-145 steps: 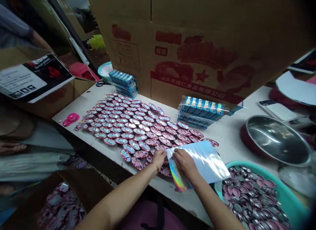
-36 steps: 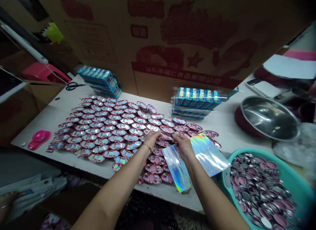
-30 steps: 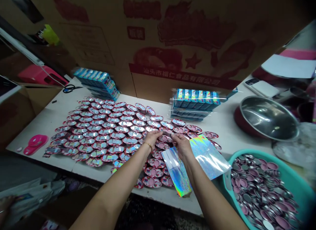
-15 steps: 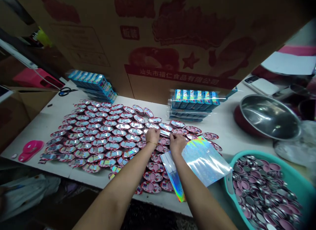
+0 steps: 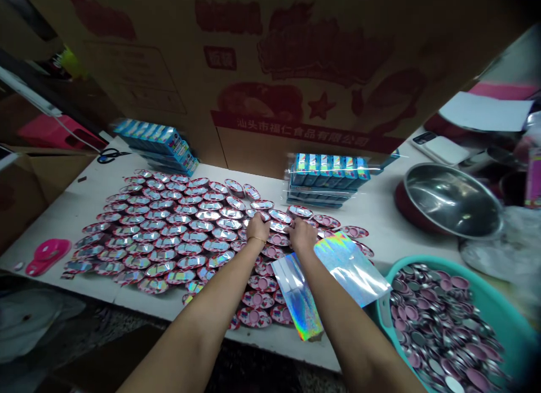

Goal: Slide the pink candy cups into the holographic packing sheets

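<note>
Close together over the right part of a large group of oval red-and-white pieces [image 5: 169, 242], both my hands have their fingers closed. Between them lies a shiny silver sticker [image 5: 279, 227] on one oval piece. My left hand [image 5: 257, 228] pinches at its left end, with the fingertips partly hidden. At the right end is my right hand [image 5: 302, 235], its fingers also pressed together. Many ovals to the left bear silver faces; those nearer me show pink round centres. Shiny holographic sheets [image 5: 355, 275] lie under and beside my right forearm.
A big cardboard box [image 5: 253, 139] stands behind, with blue boxed packs [image 5: 327, 179] before it. Right are a metal bowl [image 5: 452, 199] and a turquoise basin [image 5: 499, 303] of small pink and silver oval pieces. Scissors [image 5: 110, 155] and a pink object [image 5: 48, 255] lie left.
The silver strip between my hands has come down flat onto the oval piece. My hands have shifted only slightly, and the whole view has moved a little.
</note>
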`<state>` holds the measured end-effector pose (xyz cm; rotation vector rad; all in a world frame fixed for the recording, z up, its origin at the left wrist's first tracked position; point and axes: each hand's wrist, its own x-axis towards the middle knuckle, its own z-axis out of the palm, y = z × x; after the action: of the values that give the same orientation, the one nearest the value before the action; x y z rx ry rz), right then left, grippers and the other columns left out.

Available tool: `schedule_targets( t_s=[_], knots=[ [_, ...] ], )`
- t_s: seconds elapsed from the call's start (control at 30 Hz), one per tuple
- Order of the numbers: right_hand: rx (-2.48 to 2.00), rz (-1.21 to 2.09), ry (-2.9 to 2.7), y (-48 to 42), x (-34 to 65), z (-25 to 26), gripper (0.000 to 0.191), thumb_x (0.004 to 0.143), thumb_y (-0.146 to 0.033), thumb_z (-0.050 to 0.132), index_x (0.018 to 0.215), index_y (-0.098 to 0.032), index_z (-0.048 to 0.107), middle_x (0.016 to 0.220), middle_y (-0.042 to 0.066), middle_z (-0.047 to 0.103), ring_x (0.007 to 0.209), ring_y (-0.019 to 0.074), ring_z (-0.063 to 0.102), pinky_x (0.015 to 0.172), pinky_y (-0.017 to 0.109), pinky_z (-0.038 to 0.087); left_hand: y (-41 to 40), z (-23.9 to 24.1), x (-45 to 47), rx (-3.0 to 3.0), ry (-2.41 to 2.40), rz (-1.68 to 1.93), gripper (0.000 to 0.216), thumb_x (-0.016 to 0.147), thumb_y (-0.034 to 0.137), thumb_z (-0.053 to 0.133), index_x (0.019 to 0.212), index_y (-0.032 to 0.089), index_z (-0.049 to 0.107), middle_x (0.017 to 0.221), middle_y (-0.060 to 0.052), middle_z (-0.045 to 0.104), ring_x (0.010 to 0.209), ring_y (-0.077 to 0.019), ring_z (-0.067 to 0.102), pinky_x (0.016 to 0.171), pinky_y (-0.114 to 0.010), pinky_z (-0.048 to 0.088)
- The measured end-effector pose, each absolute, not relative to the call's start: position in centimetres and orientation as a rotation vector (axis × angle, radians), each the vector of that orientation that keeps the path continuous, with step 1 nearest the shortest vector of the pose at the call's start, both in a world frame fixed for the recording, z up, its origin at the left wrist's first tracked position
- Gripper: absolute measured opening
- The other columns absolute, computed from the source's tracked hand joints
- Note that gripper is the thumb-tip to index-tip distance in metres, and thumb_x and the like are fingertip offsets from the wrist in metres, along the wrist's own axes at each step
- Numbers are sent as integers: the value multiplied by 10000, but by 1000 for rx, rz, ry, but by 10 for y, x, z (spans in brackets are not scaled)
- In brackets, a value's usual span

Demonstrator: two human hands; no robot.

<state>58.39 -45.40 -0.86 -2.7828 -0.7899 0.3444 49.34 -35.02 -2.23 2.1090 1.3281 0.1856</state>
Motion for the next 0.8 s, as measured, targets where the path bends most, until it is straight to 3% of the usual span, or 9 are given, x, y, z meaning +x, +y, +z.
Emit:
schedule_targets(
  t_s=[0.1,0.2,0.3,0.53,0.67,0.8],
  knots=[
    [-2571,419,-965,-470,592,-2,129,759,-304,564,808,-203,626,800,28,641,775,161,562,678,254,340,-370,-17,469,2265,1045,247,166,789,322,480,825,189,573,811,-28,565,780,-141,520,713,-248,378],
    [-2268,434,-1387,-500,589,4,143,777,-246,549,883,-225,642,887,21,619,846,151,535,724,242,356,-398,-13,442,2438,754,83,263,679,448,606,761,199,596,862,-40,529,872,-190,483,760,-289,363],
    [-2179,402,-1747,-526,579,0,216,767,-243,576,972,-260,640,935,42,596,884,185,502,758,288,359,-420,-13,429,2498,750,-37,342,548,419,729,776,209,585,912,-38,504,920,-220,449,771,-317,349],
    [-2138,107,-2121,-550,560,-31,329,836,-150,442,1149,-198,532,1132,107,534,960,225,453,772,349,368,-432,-18,432,2451,863,25,292,612,386,703,765,197,542,956,-27,481,939,-194,424,789,-304,321],
    [-2105,167,-1985,-562,550,-12,238,839,-146,416,990,-175,598,1023,104,571,894,209,474,765,341,375,-434,-20,428,2433,882,63,306,609,399,701,770,199,535,961,-20,483,932,-190,420,784,-303,316],
    [-2045,408,-1357,-571,548,33,168,816,-228,453,784,-174,609,864,70,586,814,180,504,736,304,389,-435,-19,428,2396,882,51,292,596,383,711,759,198,554,955,-24,501,941,-197,428,794,-314,322]
  ],
)
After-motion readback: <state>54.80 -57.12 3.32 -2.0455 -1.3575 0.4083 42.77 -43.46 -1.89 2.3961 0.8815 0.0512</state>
